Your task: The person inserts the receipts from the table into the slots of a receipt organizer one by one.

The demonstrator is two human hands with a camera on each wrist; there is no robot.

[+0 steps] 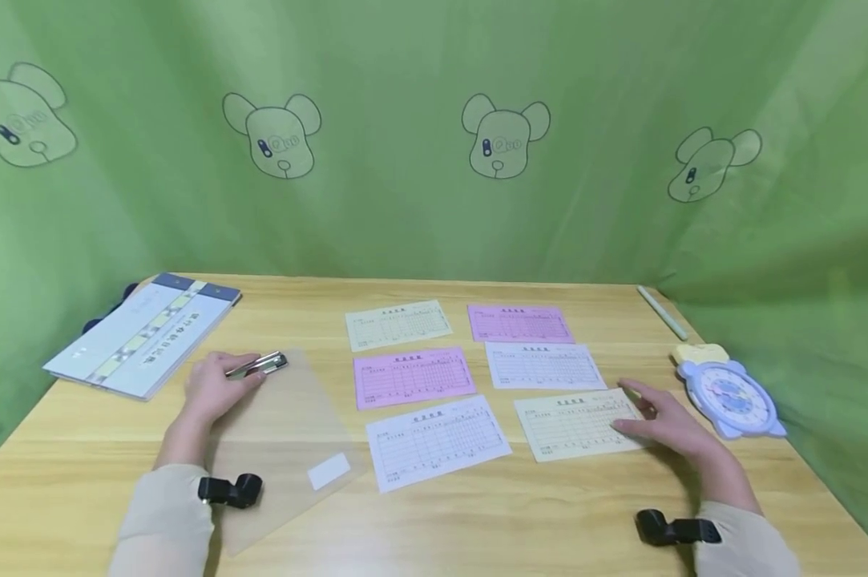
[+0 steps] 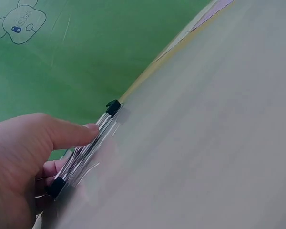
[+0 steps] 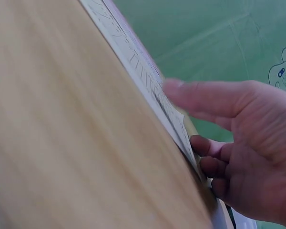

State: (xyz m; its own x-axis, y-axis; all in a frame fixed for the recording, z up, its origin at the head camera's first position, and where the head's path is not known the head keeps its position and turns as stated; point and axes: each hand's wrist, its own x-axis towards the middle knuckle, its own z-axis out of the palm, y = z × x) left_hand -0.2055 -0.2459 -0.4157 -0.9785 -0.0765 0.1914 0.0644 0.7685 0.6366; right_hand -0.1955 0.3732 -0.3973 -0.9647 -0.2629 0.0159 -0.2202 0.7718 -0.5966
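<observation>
Pale sleeves [image 1: 161, 521] extend over a wood-grain table [image 1: 520, 529], where a translucent folder [image 1: 282, 449] lies at left, near a banded white-and-blue booklet [image 1: 141, 332]. Beside the folder, six printed slips [image 1: 414, 378] form two columns, and over the right end of the nearest right-hand one, a cream slip [image 1: 563, 425], the right hand [image 1: 664, 421] holds its thumb and loosely bent fingers apart. Smallest, a metal clip [image 1: 260, 365] sits on the folder's top edge, pinched between the left hand's [image 1: 215, 389] thumb and fingers.
</observation>
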